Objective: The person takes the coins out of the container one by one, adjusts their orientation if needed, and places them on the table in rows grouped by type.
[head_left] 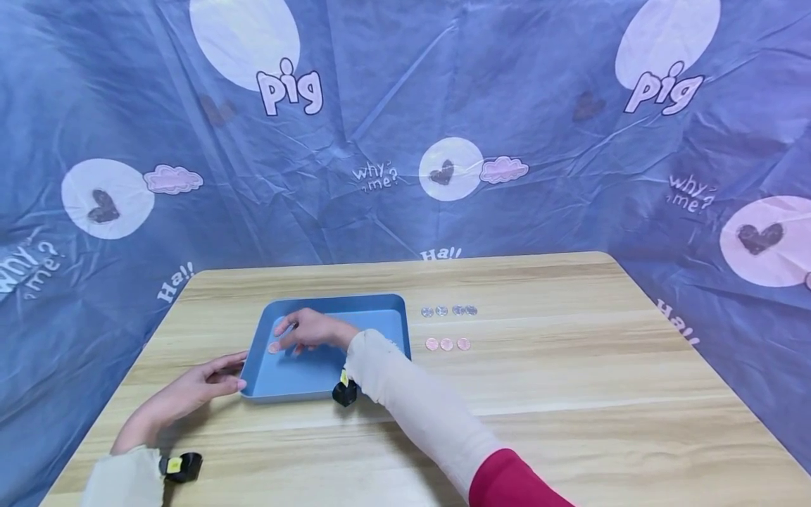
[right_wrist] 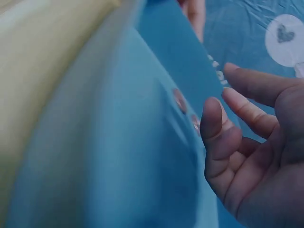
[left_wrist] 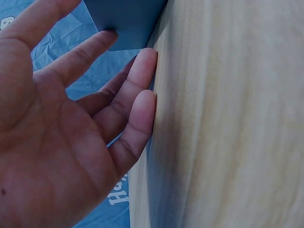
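Note:
A shallow blue tray rests on the wooden table, left of the middle. At its near left corner is my left hand, with a fingertip against the outer wall and other fingertips resting on the tabletop. My right hand hovers over the inside of the tray near its left end, thumb and forefinger spread apart. Inside the tray, the right wrist view shows copper-coloured coins close to the fingers. Part of the tray floor is hidden beneath the right hand and forearm.
Right of the tray, several silver-coloured coins lie in a row, with a row of three copper-coloured coins nearer me. A blue printed cloth hangs behind the table. My right sleeve crosses the tray's near right side.

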A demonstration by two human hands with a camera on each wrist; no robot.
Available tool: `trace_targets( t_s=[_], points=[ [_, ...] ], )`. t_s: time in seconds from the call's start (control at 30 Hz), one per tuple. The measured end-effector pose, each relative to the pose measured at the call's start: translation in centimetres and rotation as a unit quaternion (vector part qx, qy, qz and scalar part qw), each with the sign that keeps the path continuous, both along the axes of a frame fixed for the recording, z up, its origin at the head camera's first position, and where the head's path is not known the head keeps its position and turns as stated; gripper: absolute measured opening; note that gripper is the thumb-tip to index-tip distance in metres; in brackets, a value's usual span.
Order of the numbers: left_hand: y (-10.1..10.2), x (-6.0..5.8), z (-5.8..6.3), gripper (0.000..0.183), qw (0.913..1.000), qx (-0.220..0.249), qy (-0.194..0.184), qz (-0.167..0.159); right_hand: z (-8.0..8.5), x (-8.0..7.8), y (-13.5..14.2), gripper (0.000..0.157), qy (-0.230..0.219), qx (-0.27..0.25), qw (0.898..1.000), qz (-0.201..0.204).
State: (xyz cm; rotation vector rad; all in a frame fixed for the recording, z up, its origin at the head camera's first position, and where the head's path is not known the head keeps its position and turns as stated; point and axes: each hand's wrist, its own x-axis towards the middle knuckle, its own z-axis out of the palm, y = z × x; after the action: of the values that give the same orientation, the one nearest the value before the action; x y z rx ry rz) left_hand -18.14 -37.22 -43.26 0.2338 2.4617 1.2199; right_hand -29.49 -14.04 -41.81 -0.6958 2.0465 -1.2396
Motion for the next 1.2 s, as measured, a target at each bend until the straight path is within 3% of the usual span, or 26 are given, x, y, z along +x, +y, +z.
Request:
trace_targets(
  t_s=[0.23,0.4,0.67,0.83,1.2],
  points=[
    [0.0,0.0,-0.1,0.068,1.0000,0.006,0.006,0.004,-0.7,0.6,-1.6,0.019,0.028,0.039,0.999,0.017],
    [0.2,-0.2,-0.2,0.068,0.9999,0.002,0.014,0.004,-0.9,0.7,-1.8,0.017,0.015,0.044,0.999,0.003],
    [-0.5,-0.5,0.4,0.068,0.9998,-0.009,0.017,0.005,1.6,-0.2,-2.2,0.025,0.020,0.024,0.999,0.007],
    [-0.4,-0.5,0.4,0.068,1.0000,0.003,0.007,0.004,2.4,-0.9,-2.1,0.027,0.029,0.039,0.999,0.021],
    [-0.2,-0.1,0.0,0.068,0.9997,0.019,0.016,0.006,0.8,-1.7,-2.3,0.031,0.053,0.104,0.990,0.080]
  ],
)
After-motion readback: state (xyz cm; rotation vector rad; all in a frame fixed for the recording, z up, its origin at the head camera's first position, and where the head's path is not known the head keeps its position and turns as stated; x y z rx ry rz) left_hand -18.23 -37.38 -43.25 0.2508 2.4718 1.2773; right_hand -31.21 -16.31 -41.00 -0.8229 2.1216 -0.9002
